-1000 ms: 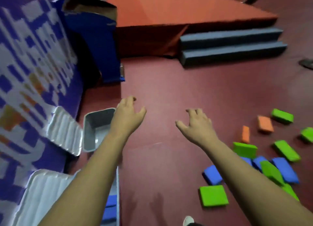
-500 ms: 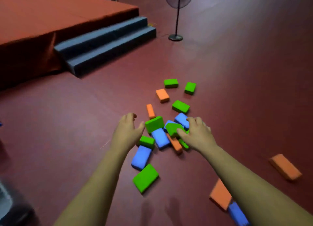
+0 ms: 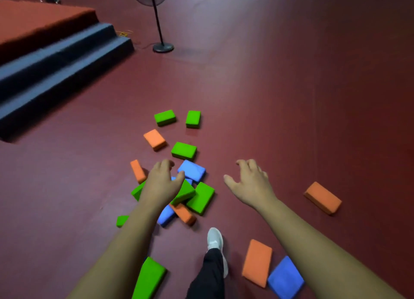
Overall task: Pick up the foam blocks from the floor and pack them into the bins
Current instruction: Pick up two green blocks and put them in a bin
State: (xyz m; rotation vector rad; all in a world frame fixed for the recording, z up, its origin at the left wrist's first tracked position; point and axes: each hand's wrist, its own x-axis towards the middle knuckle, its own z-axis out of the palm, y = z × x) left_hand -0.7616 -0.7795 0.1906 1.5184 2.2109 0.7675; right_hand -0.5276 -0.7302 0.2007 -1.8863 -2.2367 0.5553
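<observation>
Several green, orange and blue foam blocks lie scattered on the dark red floor [image 3: 291, 119]. A heap sits in the middle, with a blue block [image 3: 192, 170] and a green block [image 3: 201, 197] on it. My left hand [image 3: 160, 184] hovers over the heap, fingers loosely spread, holding nothing. To the right of the heap my right hand [image 3: 251, 183] is out, open and empty, above bare floor. An orange block [image 3: 322, 197] lies alone at the right. Near my foot lie an orange block [image 3: 257, 263], a blue block [image 3: 285, 277] and a green block [image 3: 149, 278]. No bin is in view.
Dark blue steps [image 3: 60, 58] lead up to a red platform [image 3: 33, 23] at the upper left. A standing fan [image 3: 160, 18] is at the top centre with its base on the floor. My white shoe [image 3: 215, 240] and dark trouser leg are at the bottom centre.
The view has swung from the bins at the left wall over to the block pile, and come closer to it. Both hands stay open and empty, now above the pile.
</observation>
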